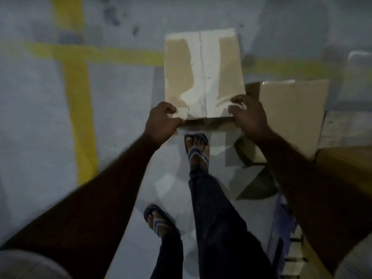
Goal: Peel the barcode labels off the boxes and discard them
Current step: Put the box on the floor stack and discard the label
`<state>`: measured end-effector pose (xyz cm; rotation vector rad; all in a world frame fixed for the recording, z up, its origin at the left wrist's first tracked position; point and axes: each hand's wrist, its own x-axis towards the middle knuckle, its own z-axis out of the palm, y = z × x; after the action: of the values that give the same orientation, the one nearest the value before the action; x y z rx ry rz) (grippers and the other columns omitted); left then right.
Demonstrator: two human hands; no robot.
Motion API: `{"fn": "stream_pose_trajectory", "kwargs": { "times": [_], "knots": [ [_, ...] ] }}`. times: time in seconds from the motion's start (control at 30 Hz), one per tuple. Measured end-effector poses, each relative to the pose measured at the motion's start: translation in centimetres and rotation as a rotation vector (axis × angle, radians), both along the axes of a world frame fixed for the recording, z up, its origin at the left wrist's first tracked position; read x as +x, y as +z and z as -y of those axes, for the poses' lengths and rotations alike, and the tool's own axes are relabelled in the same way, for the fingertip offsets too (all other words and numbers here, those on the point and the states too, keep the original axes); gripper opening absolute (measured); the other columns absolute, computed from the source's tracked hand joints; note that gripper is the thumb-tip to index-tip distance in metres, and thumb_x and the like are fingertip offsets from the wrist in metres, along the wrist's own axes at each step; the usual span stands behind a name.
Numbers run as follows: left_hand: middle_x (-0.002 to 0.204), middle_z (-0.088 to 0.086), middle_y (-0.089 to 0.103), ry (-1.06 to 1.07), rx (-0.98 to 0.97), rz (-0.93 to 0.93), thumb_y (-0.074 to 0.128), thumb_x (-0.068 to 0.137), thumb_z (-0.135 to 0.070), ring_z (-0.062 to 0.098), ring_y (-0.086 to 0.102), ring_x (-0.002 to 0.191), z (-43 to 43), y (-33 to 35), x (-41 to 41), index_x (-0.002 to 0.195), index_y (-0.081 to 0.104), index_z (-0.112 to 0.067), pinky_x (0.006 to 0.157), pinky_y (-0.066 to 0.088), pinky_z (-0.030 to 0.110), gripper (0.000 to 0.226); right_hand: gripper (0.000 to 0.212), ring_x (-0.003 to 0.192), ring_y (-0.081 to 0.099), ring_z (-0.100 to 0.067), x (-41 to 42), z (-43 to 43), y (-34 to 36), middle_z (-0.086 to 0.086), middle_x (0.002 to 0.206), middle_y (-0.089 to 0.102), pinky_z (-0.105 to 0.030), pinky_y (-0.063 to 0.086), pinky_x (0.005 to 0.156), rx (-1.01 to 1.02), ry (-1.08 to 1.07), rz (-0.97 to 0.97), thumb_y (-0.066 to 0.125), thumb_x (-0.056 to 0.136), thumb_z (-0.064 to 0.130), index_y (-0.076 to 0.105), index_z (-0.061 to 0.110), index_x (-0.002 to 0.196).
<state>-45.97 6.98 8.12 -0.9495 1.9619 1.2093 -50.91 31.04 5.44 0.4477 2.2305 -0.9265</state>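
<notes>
Gripping the near edge of a cardboard box (203,73), the left hand (161,122) curls fingers over its left corner while the right hand (248,117) pinches the right corner; the box hangs above a grey floor (120,93) with yellow lines (78,93); glossy tape (203,57) runs down its middle; flattened cardboard (291,113) lies beside it; no barcode label can be made out in the blur.

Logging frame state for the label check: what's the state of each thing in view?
box: closed, seam taped, no barcode label visible on top face.
left hand: grips box's near left corner.
right hand: grips box's near right corner.
cardboard piece: on the floor, right of box.
</notes>
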Motion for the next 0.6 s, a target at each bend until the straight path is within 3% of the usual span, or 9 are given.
{"fn": "stream_pose_trajectory", "kwargs": {
  "times": [0.1,0.23,0.33,0.43,0.5,0.6],
  "knots": [
    [0.099,0.003,0.063,0.022,0.019,-0.088,0.074,0.081,-0.016,0.015,0.061,0.072,3.0,7.4,-2.6,0.103,0.062,-0.019,0.061,0.05,0.022,0.025,0.035,0.107,0.063,-0.019,-2.8,1.3,7.2,-0.002,0.117,0.07,-0.032,0.047,0.095,-0.012,0.034,-0.048,0.057,0.09,0.043,0.069,0.023,0.116],
    [0.083,-0.004,0.067,0.234,0.075,-0.145,0.071,0.086,-0.034,0.012,0.058,0.068,6.2,16.8,-3.4,0.085,0.062,-0.024,0.061,0.044,0.027,0.013,0.031,0.1,0.066,-0.026,-5.2,4.6,16.3,-0.004,0.101,0.074,-0.032,0.047,0.086,0.006,0.133,-0.197,0.051,0.091,0.047,0.072,0.025,0.096],
    [0.083,0.001,0.067,0.352,0.11,-0.146,0.075,0.082,-0.042,0.014,0.059,0.061,7.8,23.3,-0.8,0.082,0.055,-0.025,0.058,0.046,0.026,0.026,0.054,0.101,0.067,-0.022,-5.2,7.5,23.8,0.001,0.103,0.075,-0.035,0.052,0.092,0.036,0.221,-0.285,0.044,0.077,0.066,0.073,0.03,0.105],
    [0.091,0.005,0.073,0.401,0.175,-0.131,0.083,0.073,-0.045,0.017,0.064,0.067,9.4,29.4,3.4,0.101,0.058,-0.022,0.063,0.049,0.031,0.044,0.068,0.112,0.062,-0.024,-3.8,10.8,31.4,0.001,0.116,0.071,-0.042,0.048,0.099,0.029,0.31,-0.398,0.044,0.071,0.078,0.066,0.036,0.119],
    [0.096,0.007,0.073,0.429,0.174,-0.144,0.08,0.07,-0.059,0.019,0.066,0.071,10.7,33.2,6.6,0.112,0.061,-0.017,0.063,0.051,0.031,0.062,0.064,0.119,0.056,-0.028,-2.0,13.2,36.5,0.0,0.119,0.069,-0.043,0.041,0.102,0.035,0.358,-0.471,0.054,0.074,0.074,0.06,0.039,0.127],
    [0.091,0.014,0.07,0.457,0.157,-0.135,0.058,0.064,-0.087,0.029,0.068,0.074,12.6,38.6,11.6,0.102,0.069,-0.011,0.065,0.055,0.041,0.086,0.055,0.115,0.059,-0.024,2.0,16.9,43.7,0.001,0.117,0.068,-0.04,0.039,0.1,-0.05,0.463,-0.564,0.068,0.076,0.061,0.061,0.038,0.125]
  ]
}}
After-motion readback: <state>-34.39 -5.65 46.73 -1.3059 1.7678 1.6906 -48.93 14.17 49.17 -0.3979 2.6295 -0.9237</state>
